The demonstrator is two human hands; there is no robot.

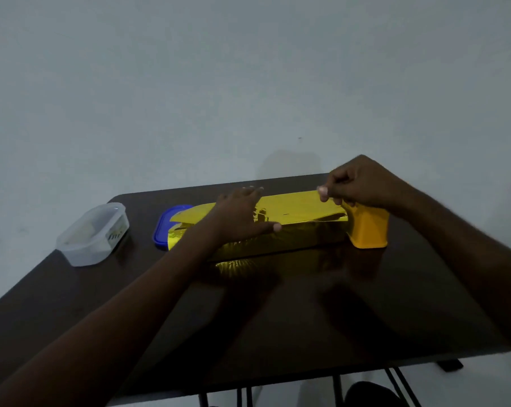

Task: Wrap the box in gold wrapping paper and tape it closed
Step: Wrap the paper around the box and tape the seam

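Nearest the camera, the dark glossy surface (277, 318) shows a faint gold reflection; thin black legs and a pale floor appear beneath its near edge. Toward the far edge lies the long box (292, 230), covered in gold wrapping paper (295, 208). The left hand (242, 215) rests flat on the top of the paper, fingers straight and spread, thumb pointing right. At the box's right end stands a yellow-orange tape dispenser (370, 230), touching the box. Above it the right hand (357, 183) has its fingers curled, thumb and forefinger pinching together; whatever they hold is too small to make out. A blue lid (163, 227) lies partly under the box's left end. Near the far left corner sits a clear plastic container (94, 233); print on its contents cannot be read. A plain grey wall (248, 83) stands behind.
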